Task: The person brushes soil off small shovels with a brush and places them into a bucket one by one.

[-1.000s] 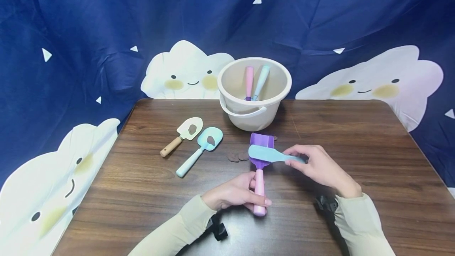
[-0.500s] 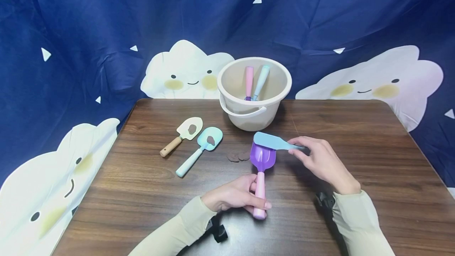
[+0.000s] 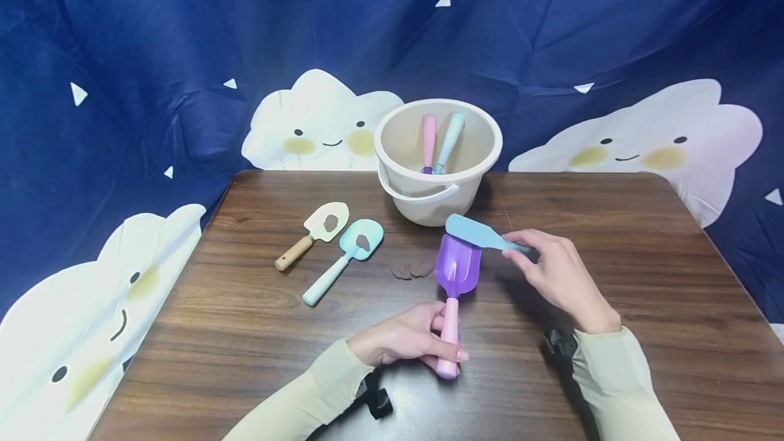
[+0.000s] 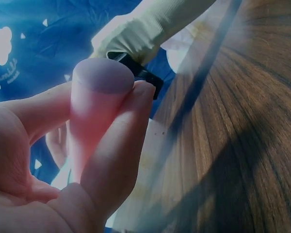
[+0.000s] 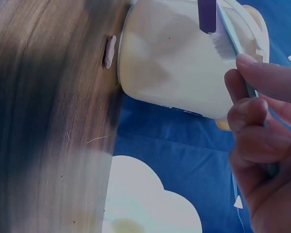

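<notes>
My left hand grips the pink handle of a toy shovel with a purple scoop, held over the table. In the left wrist view, thumb and fingers wrap the pink handle near its end. My right hand pinches the thin handle of a light-blue brush. Its head lies at the scoop's far tip, just in front of the bucket. Pale bristles show under the brush in the right wrist view, beside the purple scoop edge.
A beige bucket at the back holds a pink-handled and a blue-handled tool. To the left lie a cream trowel and a light-blue shovel, each bearing a brown lump. Flat brown pieces lie on the wooden table.
The brush has slid from across the middle of the purple scoop out to its far tip. The scoop has shifted slightly right and its inside now shows; both grips stay the same.
</notes>
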A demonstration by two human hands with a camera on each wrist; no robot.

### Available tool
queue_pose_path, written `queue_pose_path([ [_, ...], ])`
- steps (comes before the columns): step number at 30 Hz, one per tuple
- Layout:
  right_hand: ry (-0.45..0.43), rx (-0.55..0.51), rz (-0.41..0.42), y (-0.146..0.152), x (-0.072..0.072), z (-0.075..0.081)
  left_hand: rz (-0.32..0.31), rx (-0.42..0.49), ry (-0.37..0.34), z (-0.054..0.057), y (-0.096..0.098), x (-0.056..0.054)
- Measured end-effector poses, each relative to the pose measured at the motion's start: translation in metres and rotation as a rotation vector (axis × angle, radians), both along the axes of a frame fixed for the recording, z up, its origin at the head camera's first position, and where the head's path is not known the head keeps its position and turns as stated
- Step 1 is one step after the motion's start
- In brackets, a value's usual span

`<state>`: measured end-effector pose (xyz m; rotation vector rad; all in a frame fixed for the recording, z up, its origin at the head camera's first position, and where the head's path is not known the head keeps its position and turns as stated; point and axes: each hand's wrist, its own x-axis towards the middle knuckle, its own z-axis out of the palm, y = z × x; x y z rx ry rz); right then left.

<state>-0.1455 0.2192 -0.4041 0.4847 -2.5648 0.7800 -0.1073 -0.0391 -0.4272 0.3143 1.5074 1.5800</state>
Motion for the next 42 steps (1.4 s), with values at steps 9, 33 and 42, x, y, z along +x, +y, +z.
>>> queue_pose_path([
  [9, 0.011, -0.067, -0.064, 0.005, 0.001, -0.002, 0.086, -0.05, 0.045, -0.006, -0.002, -0.005],
  [33, -0.113, -0.27, -0.079, 0.008, 0.009, 0.004, 0.155, -0.479, 0.614, -0.004, -0.008, -0.012],
  [42, -0.192, -0.228, -0.029, 0.003, 0.013, 0.006, 0.177, -0.507, 0.748, -0.006, -0.002, -0.008],
])
